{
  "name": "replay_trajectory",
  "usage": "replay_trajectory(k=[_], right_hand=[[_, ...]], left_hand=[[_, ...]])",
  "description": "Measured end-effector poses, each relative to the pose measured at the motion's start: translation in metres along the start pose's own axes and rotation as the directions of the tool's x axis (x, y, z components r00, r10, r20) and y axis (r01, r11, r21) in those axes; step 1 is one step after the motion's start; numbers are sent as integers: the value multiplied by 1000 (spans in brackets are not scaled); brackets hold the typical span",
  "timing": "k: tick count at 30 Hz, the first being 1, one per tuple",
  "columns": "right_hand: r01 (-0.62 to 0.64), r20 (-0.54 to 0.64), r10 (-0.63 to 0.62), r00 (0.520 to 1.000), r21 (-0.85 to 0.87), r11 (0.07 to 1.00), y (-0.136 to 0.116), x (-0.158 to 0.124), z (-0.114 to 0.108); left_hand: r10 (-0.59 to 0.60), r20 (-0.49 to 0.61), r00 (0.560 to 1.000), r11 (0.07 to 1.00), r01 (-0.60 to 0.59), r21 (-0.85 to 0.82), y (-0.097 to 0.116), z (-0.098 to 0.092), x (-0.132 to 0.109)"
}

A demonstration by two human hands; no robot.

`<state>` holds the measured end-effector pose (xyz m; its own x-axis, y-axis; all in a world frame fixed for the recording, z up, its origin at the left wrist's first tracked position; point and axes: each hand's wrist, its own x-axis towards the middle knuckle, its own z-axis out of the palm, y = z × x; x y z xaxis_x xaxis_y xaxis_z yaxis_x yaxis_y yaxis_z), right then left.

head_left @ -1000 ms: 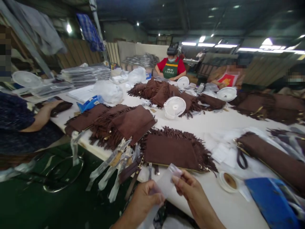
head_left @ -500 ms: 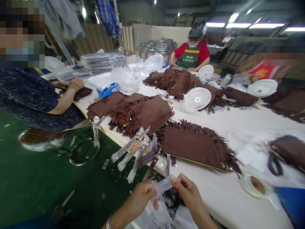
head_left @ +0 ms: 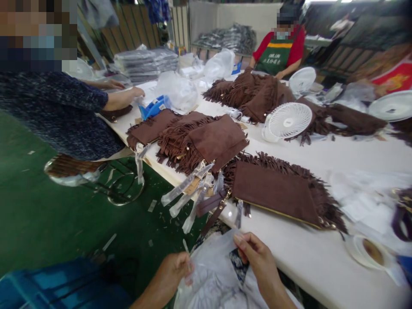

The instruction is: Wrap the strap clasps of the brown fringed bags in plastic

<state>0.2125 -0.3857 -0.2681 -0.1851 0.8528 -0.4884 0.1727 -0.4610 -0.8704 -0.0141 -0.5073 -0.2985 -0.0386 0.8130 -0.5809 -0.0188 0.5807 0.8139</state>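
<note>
Clear thin plastic bag [head_left: 214, 264]: lying crumpled between both hands, below the white surface's [head_left: 289, 255] edge.
Left hand [head_left: 174, 271]: fingers [head_left: 188, 266] pinching together on its narrow strip.
Right hand [head_left: 259, 262]: fingers [head_left: 240, 240] clamping its top edge.
Risk: opposed pulling could be tearing or slipping the thin film.

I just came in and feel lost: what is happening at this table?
The camera wearer's left hand pinches a thin clear strip, and the right hand grips the top of a clear plastic bag, in front of the white table. Brown fringed bags lie on it near a small fan. A person in a dark blue top reaches onto it from the left; another in a green apron works at the far end.
</note>
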Motion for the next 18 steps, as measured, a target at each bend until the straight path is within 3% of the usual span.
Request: replay_trajectory(k=[3, 6, 8, 10, 15, 18], right_hand=[[28, -8, -29, 1000, -19, 999, 5, 2, 6], [35, -11, -35, 999, -33, 999, 11, 2, 5], [34, -24, -35, 999, -18, 999, 13, 1, 3], [34, -45, -34, 998, -9, 999, 13, -1, -1], [27, -83, -27, 996, 7, 1000, 12, -1, -4], [7, -74, -6, 997, 9, 1000, 14, -1, 1]], left_hand=[[36, -62, 997, 972, -20, 233, 5, 1, -9], [-36, -42, 998, 999, 37, 35, -6, 0, -8], [-121, 9, 993, 979, 121, -163, -22, -4, -7], [-169, 41, 985, 953, 174, -248, -38, -9, -9], [-186, 9, 982, 954, 183, -238, -59, -20, -22], [-196, -69, 978, 978, 190, -83, -56, -22, -31]])
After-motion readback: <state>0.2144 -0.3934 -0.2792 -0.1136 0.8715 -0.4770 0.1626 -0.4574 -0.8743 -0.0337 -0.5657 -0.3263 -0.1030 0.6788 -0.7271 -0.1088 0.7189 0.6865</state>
